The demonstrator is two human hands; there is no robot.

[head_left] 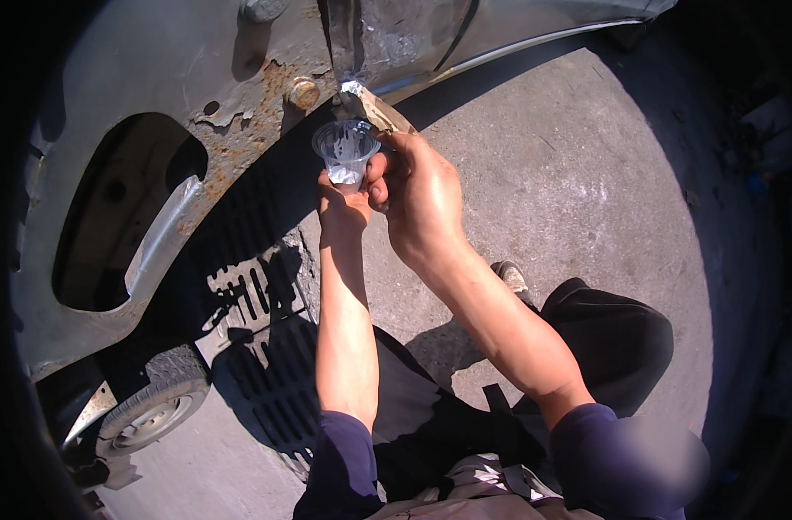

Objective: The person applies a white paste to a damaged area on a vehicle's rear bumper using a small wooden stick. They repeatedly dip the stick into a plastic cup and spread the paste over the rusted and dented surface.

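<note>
My left hand [344, 204] is wrapped around the base of a clear plastic cup [347, 143]. Silvery, paint-like stuff coats the inside of that cup. Just right of it, my right hand [422, 186] grips what looks like a flat paintbrush [381, 113] by its pale handle, thumb on top and fingers curled beneath. Its silver-coated tip is at the lower edge of a grey metal vehicle panel [405, 43], above the cup's rim; whether it touches the metal I cannot tell.
Left of my hands, a rusty panel [240, 156] has a large oval opening and a round bolt [304, 93]. A slotted drain grate [270, 381] lies below, near a vehicle wheel [158, 407]. Sunlit concrete [578, 191] stretches to the right, with my shoe [510, 277] on it.
</note>
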